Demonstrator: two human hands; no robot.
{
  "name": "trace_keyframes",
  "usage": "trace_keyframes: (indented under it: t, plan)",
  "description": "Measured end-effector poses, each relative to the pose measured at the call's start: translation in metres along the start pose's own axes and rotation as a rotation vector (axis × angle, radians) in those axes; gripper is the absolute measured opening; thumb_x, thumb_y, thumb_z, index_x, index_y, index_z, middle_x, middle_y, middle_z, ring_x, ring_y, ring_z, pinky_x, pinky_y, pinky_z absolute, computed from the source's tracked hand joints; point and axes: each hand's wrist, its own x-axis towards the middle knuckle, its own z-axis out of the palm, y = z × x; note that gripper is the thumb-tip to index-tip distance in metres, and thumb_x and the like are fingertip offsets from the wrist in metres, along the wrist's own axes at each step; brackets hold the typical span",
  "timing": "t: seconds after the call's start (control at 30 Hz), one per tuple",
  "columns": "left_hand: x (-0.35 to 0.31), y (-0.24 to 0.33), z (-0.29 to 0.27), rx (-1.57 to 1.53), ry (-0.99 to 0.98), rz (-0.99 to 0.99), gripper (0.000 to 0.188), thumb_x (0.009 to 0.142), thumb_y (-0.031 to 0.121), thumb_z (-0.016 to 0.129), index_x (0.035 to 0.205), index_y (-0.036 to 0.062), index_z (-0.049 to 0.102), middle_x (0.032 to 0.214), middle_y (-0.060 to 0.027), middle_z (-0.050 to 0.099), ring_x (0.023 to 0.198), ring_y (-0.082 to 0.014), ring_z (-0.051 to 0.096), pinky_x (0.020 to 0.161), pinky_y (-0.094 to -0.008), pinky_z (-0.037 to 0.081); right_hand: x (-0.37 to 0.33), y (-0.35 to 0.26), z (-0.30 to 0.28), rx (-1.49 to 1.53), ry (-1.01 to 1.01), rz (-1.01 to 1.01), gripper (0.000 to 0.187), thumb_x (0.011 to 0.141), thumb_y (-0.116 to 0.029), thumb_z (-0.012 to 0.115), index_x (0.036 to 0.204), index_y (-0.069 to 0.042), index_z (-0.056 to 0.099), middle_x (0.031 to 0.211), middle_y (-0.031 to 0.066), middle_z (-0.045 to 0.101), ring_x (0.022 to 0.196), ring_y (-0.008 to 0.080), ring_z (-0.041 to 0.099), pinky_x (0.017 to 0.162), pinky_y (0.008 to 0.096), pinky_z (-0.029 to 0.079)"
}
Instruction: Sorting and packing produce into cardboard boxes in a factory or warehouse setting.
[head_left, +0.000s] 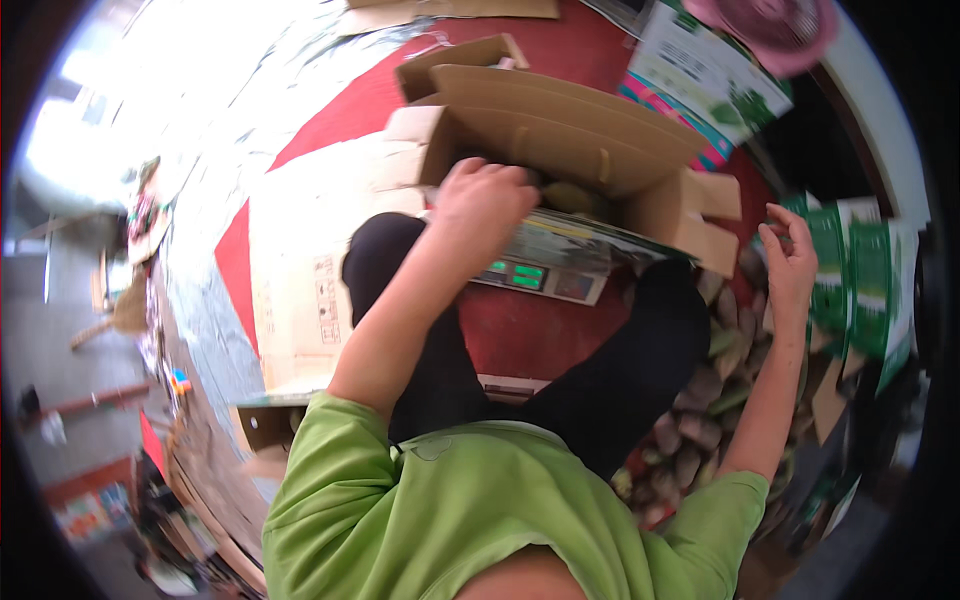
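Observation:
In front of me, an open cardboard box (575,105) stands on a scale with a lit green display (528,277). Its flaps are raised, and a few greenish-brown rounded pieces of produce (568,197) lie inside. My left hand (484,205) is over the box's near left part, fingers curled down and closed; whatever they hold is hidden. Off to the right, my right hand (790,260) is raised with its fingers apart and nothing in them. Below it spreads a heap of oblong brown and green produce (700,430) beside my right leg.
Flattened cardboard (295,250) lies left of the box on red flooring (350,105). Green-and-white printed packaging (850,270) is stacked at the right. A pink fan (785,30) and a printed carton (690,75) stand at the far right. Another small box (262,425) is by my left side.

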Motion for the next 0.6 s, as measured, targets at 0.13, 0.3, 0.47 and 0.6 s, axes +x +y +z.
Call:
trace_keyframes:
  t: [0.13,0.3,0.47,0.6]
  plan:
    - [0.008,-0.002,-0.004,0.091,-0.157,-0.009,0.010,0.074,0.012,0.061,0.081,0.0168,0.066,0.085,-0.0009,0.061,0.093,-0.0192,0.063,0.084,-0.0356,0.043,0.070,-0.048,0.049,-0.198,-0.053,-0.439,0.039,0.079,-0.009,0.066,0.117,-0.006,0.060,0.121,0.0123,0.056,0.106,0.0274,0.055,0.089,0.0351,0.044]
    - [0.010,-0.002,0.004,0.118,-0.011,0.062,0.006,0.072,0.015,0.062,0.074,0.0187,0.067,0.078,0.0016,0.061,0.082,-0.0165,0.064,0.077,-0.0329,0.043,0.111,-0.063,0.091,-0.358,-0.298,-0.509,0.035,0.076,-0.013,0.068,0.109,-0.004,0.062,0.109,0.0159,0.061,0.099,0.0320,0.057,0.085,0.0361,0.045]
    - [0.001,-0.012,0.007,0.071,0.056,0.058,0.005,0.072,0.016,0.062,0.072,0.0180,0.066,0.076,0.0017,0.061,0.080,-0.0161,0.064,0.076,-0.0328,0.042,0.119,-0.087,0.113,-0.474,-0.453,-0.252,0.018,0.075,-0.012,0.066,0.089,-0.001,0.062,0.082,0.0159,0.061,0.078,0.0347,0.060,0.069,0.0394,0.046]
    - [-0.005,-0.024,0.002,0.033,0.063,0.111,0.006,0.071,0.017,0.061,0.073,0.0176,0.067,0.075,0.0017,0.060,0.082,-0.0161,0.063,0.078,-0.0334,0.042,0.123,-0.099,0.114,-0.529,-0.404,-0.350,0.016,0.075,-0.013,0.065,0.087,-0.002,0.061,0.084,0.0151,0.060,0.080,0.0362,0.058,0.068,0.0402,0.044]
